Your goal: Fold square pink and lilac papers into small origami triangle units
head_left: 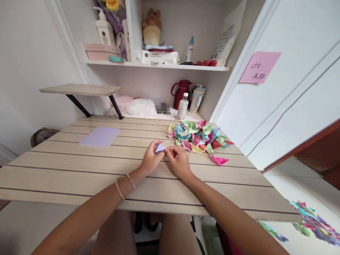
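Note:
A small folded piece of purple paper point(160, 148), triangular in outline, is held between both hands above the middle of the table. My left hand point(152, 157) grips it from the left, fingers behind and thumb toward me. With thumb and fingertips my right hand point(178, 160) pinches its right corner. A flat stack of purple paper sheets point(100, 136) lies to the left of the hands. Just beyond my right hand is a heap of folded paper boats point(196, 136) in many colours. One pink paper boat point(219, 160) sits apart, nearer to me.
The slatted wooden table point(106, 173) has a small raised shelf point(79, 89) at its back left. Along the back stand a clear bottle point(182, 107), a red jug point(181, 94) and a tumbler point(197, 99). More folded paper pieces point(316, 221) lie at the lower right, below the table's edge.

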`<state>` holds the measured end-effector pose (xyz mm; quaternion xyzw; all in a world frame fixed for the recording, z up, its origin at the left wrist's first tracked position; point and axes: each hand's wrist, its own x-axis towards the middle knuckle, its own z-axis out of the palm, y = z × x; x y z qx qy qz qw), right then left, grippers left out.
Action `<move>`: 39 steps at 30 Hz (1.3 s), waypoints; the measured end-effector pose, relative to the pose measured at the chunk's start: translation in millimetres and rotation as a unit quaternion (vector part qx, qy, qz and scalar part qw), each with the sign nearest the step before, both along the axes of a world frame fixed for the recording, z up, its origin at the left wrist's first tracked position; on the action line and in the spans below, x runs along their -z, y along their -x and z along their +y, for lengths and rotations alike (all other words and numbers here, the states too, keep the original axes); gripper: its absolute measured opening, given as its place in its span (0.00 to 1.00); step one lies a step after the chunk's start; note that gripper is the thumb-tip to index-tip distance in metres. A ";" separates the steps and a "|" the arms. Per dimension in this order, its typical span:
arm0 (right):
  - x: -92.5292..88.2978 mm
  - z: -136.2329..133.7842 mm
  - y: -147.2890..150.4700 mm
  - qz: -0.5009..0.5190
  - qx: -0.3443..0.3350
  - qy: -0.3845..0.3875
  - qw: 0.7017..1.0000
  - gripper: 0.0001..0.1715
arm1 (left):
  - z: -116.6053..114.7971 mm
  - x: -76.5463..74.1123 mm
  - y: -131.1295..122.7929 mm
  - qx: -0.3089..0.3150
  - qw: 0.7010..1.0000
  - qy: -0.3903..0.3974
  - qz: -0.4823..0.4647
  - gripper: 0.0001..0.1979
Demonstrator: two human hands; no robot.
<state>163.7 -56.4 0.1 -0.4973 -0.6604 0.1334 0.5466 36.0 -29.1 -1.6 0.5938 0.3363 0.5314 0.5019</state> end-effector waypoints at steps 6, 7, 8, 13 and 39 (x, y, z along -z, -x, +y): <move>-1.6 -0.4 -0.6 -0.011 -0.004 -0.004 1.000 0.08 | -0.1 1.2 1.7 -0.035 0.996 -0.038 0.070 0.19; -1.7 -0.1 -0.8 -0.014 -0.004 -0.003 1.000 0.08 | -0.3 1.6 2.1 -0.041 0.995 -0.044 0.082 0.19; -1.8 0.2 -1.0 -0.016 -0.004 -0.003 1.000 0.08 | -0.6 2.2 2.5 -0.046 0.993 -0.049 0.094 0.19; -1.9 1.6 -2.9 -0.025 -0.002 0.000 1.000 0.08 | -0.7 5.2 4.3 -0.055 0.988 -0.054 0.131 0.19; -7.0 -0.1 -8.7 0.019 -0.049 0.017 0.998 0.10 | -3.7 -6.0 3.6 0.156 0.961 0.198 -0.117 0.20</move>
